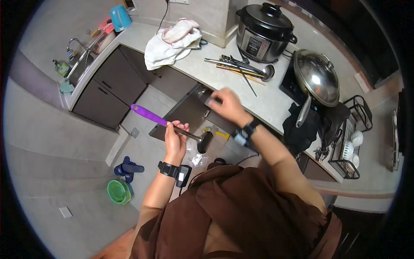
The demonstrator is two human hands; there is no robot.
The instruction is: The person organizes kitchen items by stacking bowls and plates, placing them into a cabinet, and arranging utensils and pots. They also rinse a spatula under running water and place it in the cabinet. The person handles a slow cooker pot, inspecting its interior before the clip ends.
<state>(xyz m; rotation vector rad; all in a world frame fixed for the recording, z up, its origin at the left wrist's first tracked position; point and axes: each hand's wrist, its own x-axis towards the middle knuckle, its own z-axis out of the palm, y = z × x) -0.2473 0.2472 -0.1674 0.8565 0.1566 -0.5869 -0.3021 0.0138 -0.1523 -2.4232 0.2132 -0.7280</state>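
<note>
My left hand (176, 137) is closed around the metal shaft of a ladle (148, 115) with a purple handle; its dark bowl points to the right. Blurred by motion, my right hand (224, 103) is at the counter's front edge, above a cabinet door (184, 113) that stands open. A small dark patch shows at its fingertips, and I cannot tell whether it holds anything. Behind that hand, chopsticks (247, 82) and a metal ladle (268, 72) lie in a loose pile on the white counter (207, 76).
An electric pressure cooker (266, 32) and a lidded wok (317, 77) stand at the back right, near a black cloth (299, 129) and a dish rack (344, 149) with bowls. White towels (176, 43) hang over the counter edge. Slippers (128, 168) and a green bin (119, 192) are on the floor.
</note>
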